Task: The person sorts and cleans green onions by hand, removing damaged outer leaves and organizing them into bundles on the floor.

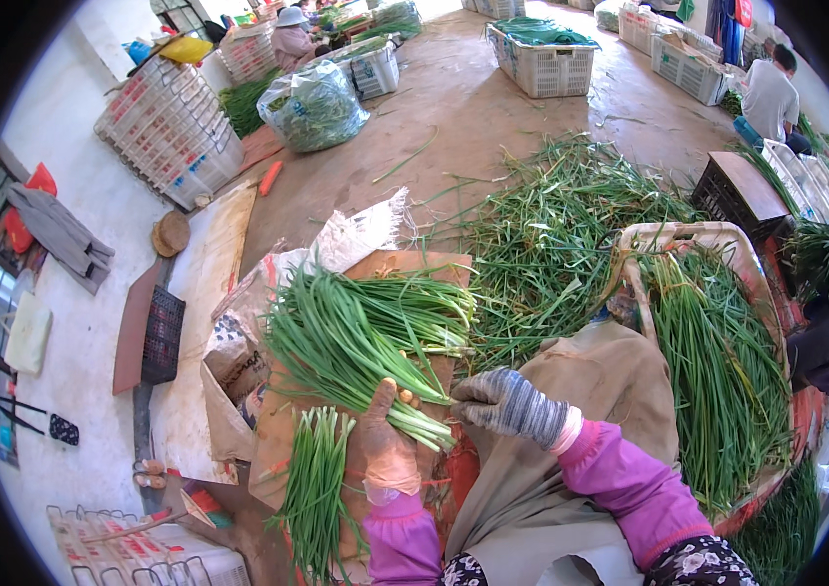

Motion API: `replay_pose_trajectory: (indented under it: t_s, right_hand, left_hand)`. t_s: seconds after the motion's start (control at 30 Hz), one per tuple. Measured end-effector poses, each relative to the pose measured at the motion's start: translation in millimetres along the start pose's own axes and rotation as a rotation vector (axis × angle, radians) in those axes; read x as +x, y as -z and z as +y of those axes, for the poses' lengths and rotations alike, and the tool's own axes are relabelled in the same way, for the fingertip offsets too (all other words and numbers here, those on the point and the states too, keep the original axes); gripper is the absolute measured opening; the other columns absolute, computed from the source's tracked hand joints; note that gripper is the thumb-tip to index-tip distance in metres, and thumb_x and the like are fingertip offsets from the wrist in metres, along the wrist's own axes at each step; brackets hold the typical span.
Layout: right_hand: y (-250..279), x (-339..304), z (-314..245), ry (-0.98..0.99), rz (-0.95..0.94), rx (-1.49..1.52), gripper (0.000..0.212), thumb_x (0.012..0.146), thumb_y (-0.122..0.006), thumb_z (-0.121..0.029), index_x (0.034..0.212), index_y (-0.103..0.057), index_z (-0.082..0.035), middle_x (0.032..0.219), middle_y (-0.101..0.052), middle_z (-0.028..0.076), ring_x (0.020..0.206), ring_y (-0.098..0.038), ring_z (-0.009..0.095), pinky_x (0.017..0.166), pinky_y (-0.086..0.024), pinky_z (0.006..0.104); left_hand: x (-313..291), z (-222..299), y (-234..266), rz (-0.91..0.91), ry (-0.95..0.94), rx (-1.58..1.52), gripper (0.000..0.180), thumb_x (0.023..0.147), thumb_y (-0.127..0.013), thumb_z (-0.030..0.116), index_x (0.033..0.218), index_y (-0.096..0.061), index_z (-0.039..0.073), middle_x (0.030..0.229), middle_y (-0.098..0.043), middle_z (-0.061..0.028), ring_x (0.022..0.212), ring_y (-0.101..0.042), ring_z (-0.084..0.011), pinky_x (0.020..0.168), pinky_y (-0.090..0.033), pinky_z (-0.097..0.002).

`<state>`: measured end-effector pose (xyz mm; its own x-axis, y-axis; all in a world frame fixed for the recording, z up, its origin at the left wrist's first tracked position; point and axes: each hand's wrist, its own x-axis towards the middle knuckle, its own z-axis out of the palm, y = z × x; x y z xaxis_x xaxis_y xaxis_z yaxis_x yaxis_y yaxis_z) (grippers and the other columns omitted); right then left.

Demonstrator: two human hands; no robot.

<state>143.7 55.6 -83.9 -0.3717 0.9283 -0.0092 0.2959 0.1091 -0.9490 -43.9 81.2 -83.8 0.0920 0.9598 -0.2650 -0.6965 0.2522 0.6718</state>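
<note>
With the clock face laid over the view, a reddish-brown floor [424, 117] spreads widest, toward 12 o'clock. On it, at 2 o'clock, sprawls a large heap of loose green leaves [561, 215]. At 10 o'clock a leaning stack of pale crates [170, 127] stands by the wall. Between 3 and 4 o'clock sits a pale basket [698, 231] filled with long greens, some yellowed. A brown board [287, 396] lies in front of the person, toward 8 o'clock. Over it, between 8 and 9 o'clock, is the held bunch of green stalks [331, 327], leaves fanned toward 10, pale stem ends toward 5; another bunch [434, 301] lies just beyond, and a narrower bunch [317, 479] at 7. The right hand [512, 402], in a grey knit glove between 4 and 5, has its fingers drawn together at a thin stem's end; whether they pinch it I cannot tell. The left hand [390, 449], at 6, grasps the held bunch near its stem ends.
</note>
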Motion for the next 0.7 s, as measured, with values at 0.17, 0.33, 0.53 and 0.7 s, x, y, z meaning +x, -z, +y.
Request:
replay_pose_trajectory:
  t_s: [0.17,0.33,0.53,0.7]
  right_hand:
    - [3.2,2.0,-8.7,-0.026,-0.107,-0.111,0.031,0.082,-0.063,-0.020,0.104,-0.057,0.001,0.076,-0.060,0.011,0.069,-0.053,0.011,0.066,-0.046,0.0287]
    - [-3.2,5.7,-10.6,-0.140,-0.115,0.215,0.040,0.083,-0.060,-0.033,0.105,-0.057,0.000,0.084,-0.063,0.012,0.076,-0.058,0.017,0.072,-0.047,0.0320]
    - [-23.9,11.7,21.1,-0.275,0.296,0.594,0.025,0.085,-0.058,-0.020,0.097,-0.060,0.002,0.086,-0.063,0.008,0.078,-0.059,0.013,0.071,-0.048,0.0276]
    - [-8.1,9.4,53.5,-0.041,0.624,1.126,0.024,0.087,-0.055,-0.024,0.095,-0.058,-0.001,0.086,-0.060,0.008,0.081,-0.056,0.015,0.072,-0.047,0.0307]
  left_hand:
    - [2.3,-9.0,18.0,0.096,0.096,-0.026,0.026,0.081,-0.062,0.004,0.106,-0.056,-0.001,0.084,-0.060,-0.0053,0.066,-0.056,-0.0129,0.063,-0.049,-0.0253]
    - [-6.8,-12.7,-7.0,0.218,0.031,0.065,0.025,0.079,-0.060,-0.003,0.104,-0.057,0.001,0.087,-0.060,-0.0051,0.069,-0.057,-0.0158,0.062,-0.051,-0.0281]
    - [3.6,-24.9,6.2,0.231,0.015,0.070,0.020,0.079,-0.062,-0.002,0.098,-0.058,0.002,0.083,-0.059,-0.0041,0.063,-0.055,-0.0132,0.057,-0.049,-0.0266]
    - [7.5,-25.9,-3.9,0.365,-0.009,0.075,0.011,0.078,-0.066,0.006,0.087,-0.061,0.003,0.070,-0.058,-0.0012,0.058,-0.053,-0.0108,0.055,-0.047,-0.0256]
